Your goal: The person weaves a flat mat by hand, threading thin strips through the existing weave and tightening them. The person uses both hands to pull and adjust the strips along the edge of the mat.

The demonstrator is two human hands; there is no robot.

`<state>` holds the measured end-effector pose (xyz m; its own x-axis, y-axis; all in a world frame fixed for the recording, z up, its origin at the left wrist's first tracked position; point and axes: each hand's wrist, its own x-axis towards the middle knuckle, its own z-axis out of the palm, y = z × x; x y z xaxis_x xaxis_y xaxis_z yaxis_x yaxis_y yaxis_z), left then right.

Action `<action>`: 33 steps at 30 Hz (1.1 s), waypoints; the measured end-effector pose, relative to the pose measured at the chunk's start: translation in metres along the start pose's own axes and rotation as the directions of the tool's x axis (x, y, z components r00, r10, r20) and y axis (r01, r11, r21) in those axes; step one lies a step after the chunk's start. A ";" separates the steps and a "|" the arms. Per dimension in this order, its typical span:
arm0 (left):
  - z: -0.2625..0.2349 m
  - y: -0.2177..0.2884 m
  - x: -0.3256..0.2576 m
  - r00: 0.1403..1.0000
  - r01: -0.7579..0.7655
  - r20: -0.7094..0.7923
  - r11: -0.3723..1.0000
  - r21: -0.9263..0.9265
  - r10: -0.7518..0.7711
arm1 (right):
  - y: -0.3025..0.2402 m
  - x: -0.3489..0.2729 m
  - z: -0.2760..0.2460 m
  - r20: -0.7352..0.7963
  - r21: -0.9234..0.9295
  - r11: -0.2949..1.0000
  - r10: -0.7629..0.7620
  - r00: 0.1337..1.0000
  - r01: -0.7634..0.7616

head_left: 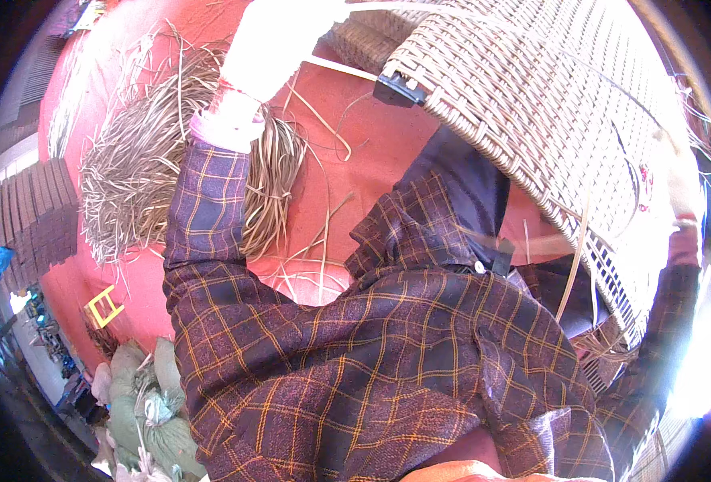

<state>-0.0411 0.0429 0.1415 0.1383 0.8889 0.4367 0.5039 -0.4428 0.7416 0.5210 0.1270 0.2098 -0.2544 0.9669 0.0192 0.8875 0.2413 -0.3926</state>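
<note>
A woven wicker piece (524, 104), pale and tightly plaited with a slatted lower edge, leans over my lap at the upper right. A black corner fitting (399, 90) sits on its left edge. My left hand (285, 40), bleached by glare, is at the top edge beside the weave. A long pale strip (395, 6) runs out of it across the wicker, and the hand appears closed on it. A second short strip (341, 68) reaches from below that hand to the fitting. My right hand (676, 177) is at the weave's right side, blurred and overexposed; its fingers cannot be made out.
A large bundle of loose brown strips (150, 153) lies on the red floor covering (323, 104) to the left, partly behind my left forearm. Farther left are a stacked brown ribbed block (32, 217), a small yellow frame (104, 306) and green sacks (158, 410).
</note>
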 end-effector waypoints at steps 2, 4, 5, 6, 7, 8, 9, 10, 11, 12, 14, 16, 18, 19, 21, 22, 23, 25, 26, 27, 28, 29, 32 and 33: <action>0.001 -0.009 -0.005 0.989 0.138 -0.025 0.970 -0.201 -0.146 | 0.046 -0.019 -0.030 -0.024 -0.207 0.967 0.149 0.988 -0.151; 0.003 -0.013 -0.006 0.908 0.369 0.065 0.715 -0.594 -0.414 | 0.070 -0.035 -0.046 -0.057 -0.289 0.928 0.227 0.972 -0.234; 0.005 -0.012 -0.005 0.910 0.345 0.045 0.691 -0.635 -0.412 | 0.074 -0.038 -0.049 -0.065 -0.305 0.919 0.242 0.968 -0.250; 0.007 -0.010 -0.002 0.911 0.319 0.025 0.666 -0.674 -0.411 | 0.071 -0.041 -0.048 -0.066 -0.308 0.919 0.239 0.969 -0.248; 0.009 -0.005 0.001 0.912 0.291 0.004 0.641 -0.710 -0.410 | 0.063 -0.039 -0.044 -0.066 -0.290 0.931 0.210 0.976 -0.220; 0.009 0.001 0.004 0.926 0.250 -0.056 0.717 -0.650 -0.373 | 0.051 -0.036 -0.037 -0.059 -0.267 0.945 0.178 0.982 -0.187; 0.009 0.010 0.006 0.937 0.210 -0.110 0.786 -0.582 -0.332 | 0.034 -0.029 -0.028 -0.046 -0.224 0.965 0.130 0.990 -0.137; 0.009 0.019 0.009 0.946 0.168 -0.160 0.847 -0.505 -0.283 | 0.015 -0.022 -0.018 -0.028 -0.168 0.983 0.072 0.997 -0.076; 0.012 0.029 0.011 0.942 0.108 -0.190 0.785 -0.610 -0.277 | -0.008 -0.016 -0.004 -0.004 -0.106 0.994 0.031 1.000 -0.031; 0.018 0.039 0.013 0.940 0.038 -0.265 0.839 -0.543 -0.214 | -0.035 -0.007 0.008 0.023 -0.023 1.000 -0.010 1.000 0.011; 0.028 0.057 0.017 0.915 -0.098 -0.398 0.918 -0.384 -0.069 | -0.094 0.009 0.040 0.130 0.158 0.986 -0.075 0.989 0.054; 0.028 0.071 0.018 0.955 -0.099 -0.276 0.994 0.051 0.109 | -0.153 0.022 0.071 0.190 0.166 0.917 -0.390 0.901 0.362; 0.032 0.078 0.025 0.889 -0.396 -0.110 0.866 0.304 0.445 | -0.202 0.027 0.096 0.241 -0.307 0.513 -0.772 0.588 0.801; 0.034 0.080 0.026 0.868 -0.459 -0.035 0.827 0.325 0.496 | -0.220 0.026 0.107 0.170 -0.247 0.498 -0.822 0.543 0.831; 0.034 0.082 0.026 0.907 -0.419 -0.013 0.903 0.092 0.422 | -0.244 0.021 0.117 0.092 -0.259 0.559 -0.798 0.596 0.788; 0.033 0.081 0.026 0.923 -0.384 -0.002 0.923 -0.024 0.384 | -0.251 0.025 0.118 0.091 -0.021 0.683 -0.726 0.682 0.730; 0.030 0.081 0.022 0.981 -0.175 0.048 0.960 -0.220 0.190 | -0.255 0.027 0.117 0.117 0.216 0.759 -0.645 0.755 0.615; 0.019 0.076 0.022 0.906 -0.396 0.277 0.869 0.296 0.318 | -0.258 0.027 0.112 0.082 -0.101 0.458 -0.881 0.466 0.883; 0.016 0.072 0.023 0.868 -0.467 0.334 0.830 0.305 0.366 | -0.258 0.026 0.110 0.161 0.114 0.671 -0.740 0.653 0.732; 0.013 0.067 0.024 0.823 -0.539 0.391 0.784 0.310 0.411 | -0.257 0.023 0.108 0.281 0.294 0.821 -0.564 0.776 0.490; 0.011 0.062 0.025 0.771 -0.607 0.448 0.733 0.306 0.452 | -0.255 0.022 0.105 0.432 0.417 0.891 -0.370 0.823 0.181; 0.010 0.057 0.025 0.785 -0.605 0.396 0.728 0.322 0.477 | -0.251 0.016 0.108 0.282 0.459 0.853 -0.404 0.870 0.247; 0.006 0.039 0.018 0.801 -0.598 0.226 0.750 0.283 0.554 | -0.224 0.022 0.101 0.330 0.331 0.922 -0.315 0.890 0.203; 0.005 0.031 0.014 0.888 -0.453 0.192 0.867 0.209 0.418 | -0.210 0.026 0.099 0.363 0.296 0.949 -0.216 0.906 0.108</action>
<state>-0.0189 0.0424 0.1684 0.4968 0.6268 0.6002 0.5523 -0.7619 0.3385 0.2902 0.0929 0.2021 -0.5620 0.7939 -0.2318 0.7012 0.3087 -0.6427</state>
